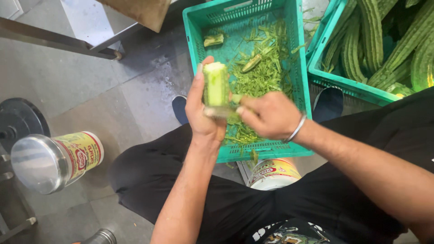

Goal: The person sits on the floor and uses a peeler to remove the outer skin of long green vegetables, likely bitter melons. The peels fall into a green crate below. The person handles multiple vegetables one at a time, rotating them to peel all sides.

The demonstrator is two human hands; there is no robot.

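Note:
My left hand point(201, 110) grips a short, partly peeled piece of ridged green gourd point(215, 85), held upright over a teal plastic crate point(296, 54). My right hand point(266, 115), with a metal bangle on the wrist, presses against the gourd's lower end and holds a small peeling tool that is mostly hidden by the fingers. Green peel strips point(262, 72) and a few cut gourd ends lie inside the crate below my hands.
A second teal crate point(325, 79) at the right holds several whole ridged gourds point(370, 31). A labelled tin can point(54, 160) stands at the left on the grey floor, another point(273, 174) under the crate by my knees. Metal table legs cross the upper left.

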